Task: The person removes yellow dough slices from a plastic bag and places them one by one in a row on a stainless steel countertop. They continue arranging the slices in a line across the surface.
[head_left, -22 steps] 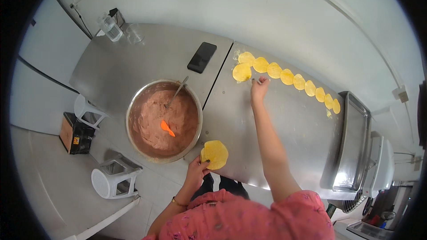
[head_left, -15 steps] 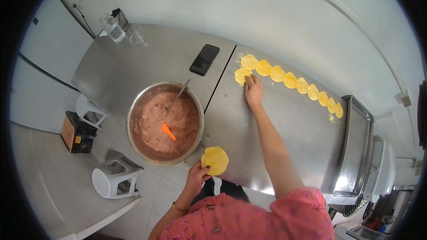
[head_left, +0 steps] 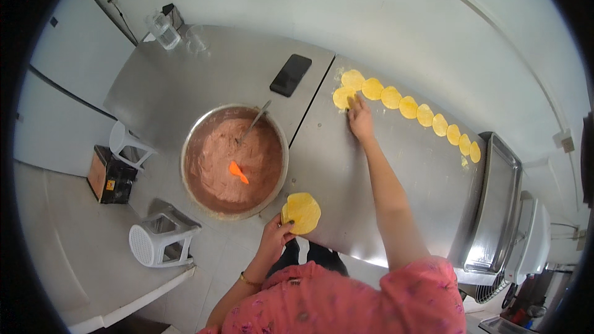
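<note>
On the steel counter (head_left: 396, 167) the right hand (head_left: 360, 122) lay flat, fingers spread on a yellow disc (head_left: 342, 97) at the near end of a row of discs (head_left: 421, 113) by the wall. Pressing evenly and keeping that disc just clear of its neighbour would likely serve best. The left hand (head_left: 275, 240) pinched another disc (head_left: 302, 213) at the counter's edge. A wide bowl (head_left: 204, 130) held brownish-pink paste (head_left: 229, 154), an orange spatula (head_left: 238, 172) and a spoon (head_left: 255, 120).
</note>
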Tool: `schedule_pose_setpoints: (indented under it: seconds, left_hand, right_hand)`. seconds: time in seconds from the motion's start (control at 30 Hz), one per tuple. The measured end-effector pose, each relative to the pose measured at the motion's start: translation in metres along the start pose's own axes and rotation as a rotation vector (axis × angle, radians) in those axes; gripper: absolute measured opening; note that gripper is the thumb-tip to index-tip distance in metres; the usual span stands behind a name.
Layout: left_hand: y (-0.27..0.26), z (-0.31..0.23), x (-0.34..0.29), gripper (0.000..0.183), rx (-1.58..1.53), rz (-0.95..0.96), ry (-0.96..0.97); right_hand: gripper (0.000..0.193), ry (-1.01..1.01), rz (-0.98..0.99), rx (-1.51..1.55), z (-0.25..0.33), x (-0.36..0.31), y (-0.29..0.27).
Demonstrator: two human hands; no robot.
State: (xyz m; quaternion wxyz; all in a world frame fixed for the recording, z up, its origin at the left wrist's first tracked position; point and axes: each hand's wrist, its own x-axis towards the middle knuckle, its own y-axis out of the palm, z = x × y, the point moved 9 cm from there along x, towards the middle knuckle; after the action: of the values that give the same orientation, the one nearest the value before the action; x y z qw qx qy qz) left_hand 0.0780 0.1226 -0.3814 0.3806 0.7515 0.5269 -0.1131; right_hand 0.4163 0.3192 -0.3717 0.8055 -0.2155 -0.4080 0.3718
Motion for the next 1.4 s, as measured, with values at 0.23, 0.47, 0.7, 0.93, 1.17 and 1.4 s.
schedule_pose_setpoints:
  seconds: [0.23, 0.47, 0.7, 0.93, 1.17, 1.4]
  left_hand:
    - [0.006, 0.000, 0.011, 0.034, -0.028, 0.031, -0.007]
    - [0.022, -0.005, 0.022, 0.030, -0.098, 0.098, 0.009]
    - [0.027, -0.003, 0.024, 0.024, 0.102, 0.075, 0.023]
    - [0.009, 0.003, 0.017, 0.026, 0.068, 0.036, -0.023]
    - [-0.007, 0.002, 0.007, 0.035, 0.061, -0.027, -0.024]
    - [-0.009, 0.011, 0.003, 0.032, 0.035, -0.077, -0.051]
  right_hand:
    - [0.025, 0.039, 0.398, 0.454, 0.106, -0.076, -0.048]
    - [0.027, -0.203, 0.423, 0.322, 0.201, -0.173, -0.098]
    - [0.013, 0.412, 0.313, 0.824, 0.125, -0.203, -0.082]
    - [0.027, 1.065, 0.033, 1.590, 0.052, -0.187, -0.069]
    - [0.043, 0.793, -0.057, 1.433, 0.011, -0.071, -0.064]
    - [0.047, 0.516, -0.259, 0.110, -0.046, -0.030, -0.059]
